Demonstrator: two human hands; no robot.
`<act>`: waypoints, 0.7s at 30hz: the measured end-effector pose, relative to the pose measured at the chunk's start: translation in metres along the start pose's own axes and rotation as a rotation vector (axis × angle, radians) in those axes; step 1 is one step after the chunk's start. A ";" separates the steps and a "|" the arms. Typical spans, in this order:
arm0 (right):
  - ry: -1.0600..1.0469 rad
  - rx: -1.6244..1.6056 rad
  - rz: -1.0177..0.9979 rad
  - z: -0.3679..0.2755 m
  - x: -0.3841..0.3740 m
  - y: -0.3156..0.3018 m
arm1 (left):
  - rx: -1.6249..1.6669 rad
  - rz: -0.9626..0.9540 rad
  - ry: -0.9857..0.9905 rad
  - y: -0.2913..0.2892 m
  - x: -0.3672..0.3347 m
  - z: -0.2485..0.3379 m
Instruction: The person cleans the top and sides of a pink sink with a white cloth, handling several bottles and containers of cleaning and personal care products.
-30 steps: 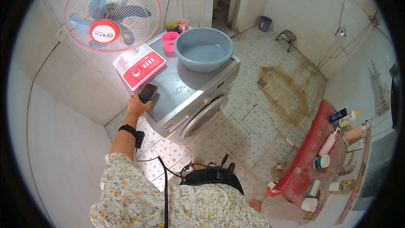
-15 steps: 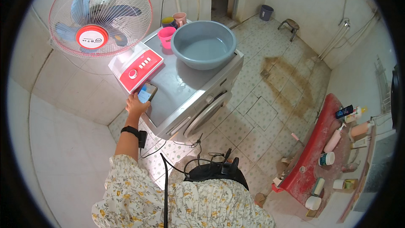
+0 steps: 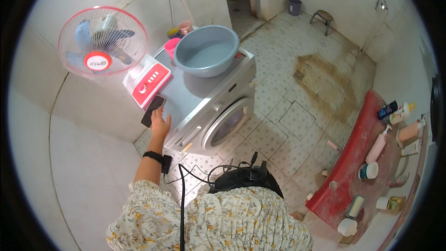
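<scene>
A smartphone point(image 3: 151, 112) with a dark screen is at the left front edge of the washing machine's top point(image 3: 179, 104), just below the fan base. My left hand point(image 3: 160, 123) is at the phone's right side, its fingers stretched over that edge and the thumb apart. I see no grip around the phone. A black band circles my left wrist. The washing machine point(image 3: 223, 121) has a round front door. My right hand is out of view.
A grey-blue basin point(image 3: 206, 52), a pink cup point(image 3: 171, 46) and other cups stand on the machine. A red-rimmed fan point(image 3: 98, 60) rises at left. Black cables point(image 3: 218, 176) hang at my waist. At right, a red basin counter point(image 3: 344, 169) holds bottles; a stool point(image 3: 322, 17) stands far off.
The phone's screen has gone from lit to dark, and the phone lies nearer the machine's left edge. My left hand has shifted from its lower left to its right side. The view has tilted.
</scene>
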State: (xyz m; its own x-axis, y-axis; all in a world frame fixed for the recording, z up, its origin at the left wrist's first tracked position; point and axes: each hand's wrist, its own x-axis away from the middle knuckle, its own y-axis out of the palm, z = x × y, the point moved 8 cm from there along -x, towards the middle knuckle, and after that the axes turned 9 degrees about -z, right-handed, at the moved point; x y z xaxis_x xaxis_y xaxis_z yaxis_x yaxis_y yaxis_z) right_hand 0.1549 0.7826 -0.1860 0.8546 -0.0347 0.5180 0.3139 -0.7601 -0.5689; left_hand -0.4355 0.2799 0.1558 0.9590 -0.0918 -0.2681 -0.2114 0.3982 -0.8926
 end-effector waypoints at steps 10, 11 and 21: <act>0.151 -1.081 0.410 -0.023 -0.005 -0.040 | 0.454 -0.616 0.436 0.084 -0.022 0.242; 0.330 -0.965 0.384 -0.029 -0.004 -0.043 | 0.425 -0.675 0.502 0.096 -0.024 0.265; 0.759 -0.756 0.662 -0.071 0.026 -0.049 | 0.477 -1.211 1.005 0.234 -0.046 0.498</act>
State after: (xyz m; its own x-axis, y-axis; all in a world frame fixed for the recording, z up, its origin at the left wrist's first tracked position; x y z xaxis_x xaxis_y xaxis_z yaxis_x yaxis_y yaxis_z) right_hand 0.1328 0.7728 -0.0992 0.2266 -0.7232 0.6524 -0.6120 -0.6268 -0.4823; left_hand -0.4350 0.8320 0.1397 -0.0269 -0.9838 0.1771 0.7810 -0.1313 -0.6106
